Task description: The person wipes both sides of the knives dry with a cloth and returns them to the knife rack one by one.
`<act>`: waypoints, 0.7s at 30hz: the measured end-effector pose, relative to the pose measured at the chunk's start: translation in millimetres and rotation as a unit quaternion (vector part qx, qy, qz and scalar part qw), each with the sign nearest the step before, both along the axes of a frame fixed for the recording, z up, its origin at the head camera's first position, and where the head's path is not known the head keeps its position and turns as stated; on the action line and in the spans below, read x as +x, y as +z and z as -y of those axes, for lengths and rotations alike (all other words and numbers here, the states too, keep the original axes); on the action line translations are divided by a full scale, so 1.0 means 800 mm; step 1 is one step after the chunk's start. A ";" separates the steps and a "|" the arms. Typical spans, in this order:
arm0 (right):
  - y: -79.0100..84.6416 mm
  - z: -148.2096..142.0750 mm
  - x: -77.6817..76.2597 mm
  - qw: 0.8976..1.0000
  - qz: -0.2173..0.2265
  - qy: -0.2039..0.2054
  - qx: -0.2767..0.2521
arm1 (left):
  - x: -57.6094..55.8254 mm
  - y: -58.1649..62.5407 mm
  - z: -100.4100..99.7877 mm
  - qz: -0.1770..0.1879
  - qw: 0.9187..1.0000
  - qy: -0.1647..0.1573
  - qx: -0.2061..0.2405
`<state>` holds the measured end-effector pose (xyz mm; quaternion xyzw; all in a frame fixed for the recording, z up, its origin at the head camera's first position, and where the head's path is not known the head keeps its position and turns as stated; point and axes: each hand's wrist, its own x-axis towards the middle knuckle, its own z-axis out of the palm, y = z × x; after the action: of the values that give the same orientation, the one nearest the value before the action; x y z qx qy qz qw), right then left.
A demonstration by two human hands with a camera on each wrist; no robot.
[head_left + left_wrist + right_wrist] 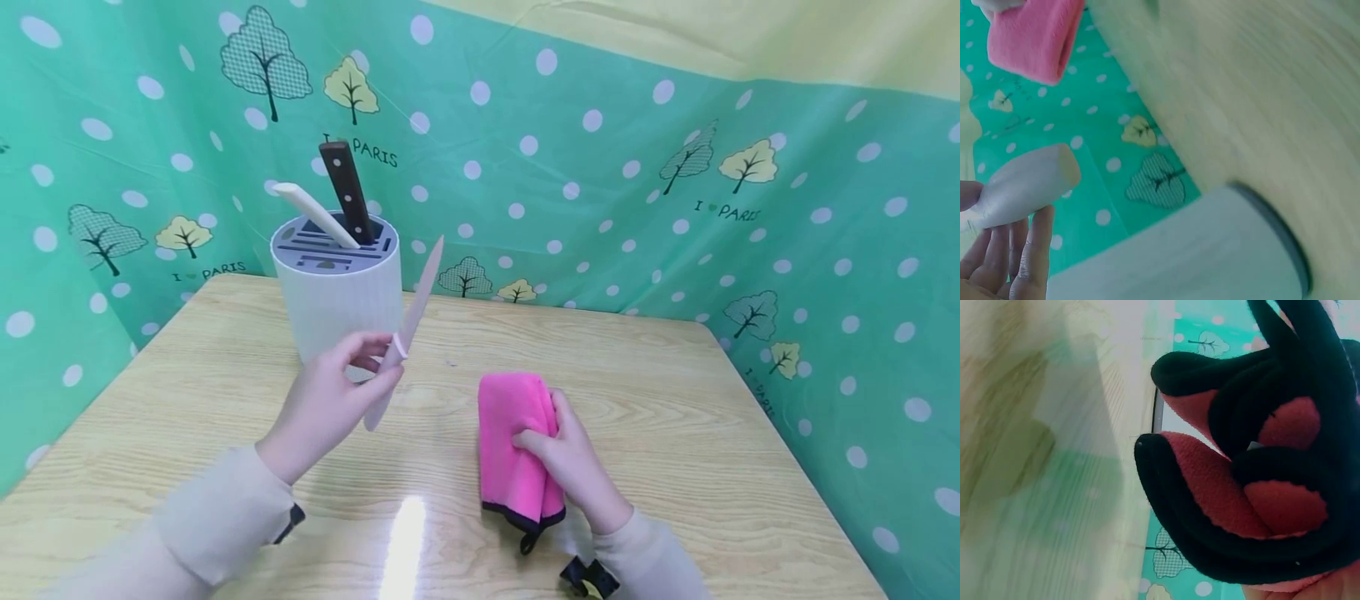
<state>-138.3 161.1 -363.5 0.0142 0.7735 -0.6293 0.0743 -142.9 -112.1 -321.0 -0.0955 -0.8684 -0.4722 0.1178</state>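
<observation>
A kitchen knife (422,293) with a pale handle is pinched in my left hand (337,392), its blade slanting up and to the right. In the left wrist view the butt of the knife handle (1029,184) shows between thumb and fingers. My right hand (570,454) grips a folded pink cloth (513,442) with black edging and a hanging loop. The right wrist view shows the folded cloth layers (1210,487) from their edged end. Behind my left hand stands a white round knife block (337,300), holding a dark-handled knife (347,192) and a white-handled one (315,215).
All of this is on or above a light wooden table (675,467). A green curtain (570,167) with dots and printed trees hangs along the back and sides. Bright glare (403,542) lies on the tabletop near the front.
</observation>
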 end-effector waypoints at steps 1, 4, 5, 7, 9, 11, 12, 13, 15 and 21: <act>0.000 -0.001 0.000 1.000 0.001 -0.001 0.000 | 0.000 0.003 0.003 -0.005 1.000 0.001 -0.011; 0.000 -0.005 -0.001 1.000 0.007 -0.004 -0.003 | -0.003 0.010 0.013 -0.037 0.998 0.005 -0.056; -0.001 -0.007 -0.001 1.000 0.009 -0.006 -0.003 | -0.004 0.013 0.016 -0.052 0.996 0.006 -0.073; -0.001 -0.010 -0.002 1.000 0.015 -0.008 -0.006 | -0.006 0.018 0.022 -0.086 0.990 0.010 -0.110; -0.002 -0.013 -0.002 1.000 0.024 -0.011 -0.009 | -0.010 0.025 0.030 -0.128 0.979 0.018 -0.156; -0.003 -0.016 -0.004 0.999 0.033 -0.014 -0.014 | -0.013 0.034 0.038 -0.166 0.966 0.021 -0.198; -0.004 -0.018 -0.005 0.999 0.039 -0.015 -0.018 | -0.015 0.039 0.042 -0.186 0.958 0.024 -0.217; -0.005 -0.019 -0.005 0.999 0.045 -0.016 -0.023 | -0.017 0.044 0.045 -0.204 0.950 0.026 -0.235; -0.006 -0.023 -0.007 0.997 0.058 -0.021 -0.035 | -0.019 0.054 0.053 -0.233 0.935 0.031 -0.265; -0.011 -0.034 -0.015 0.994 0.083 -0.033 -0.062 | -0.023 0.077 0.072 -0.254 0.912 0.047 -0.319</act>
<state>-150.1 188.0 -372.3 0.0871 0.7235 -0.6745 0.1186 -161.3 -169.7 -259.2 -0.2038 -0.9171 -0.1241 0.3194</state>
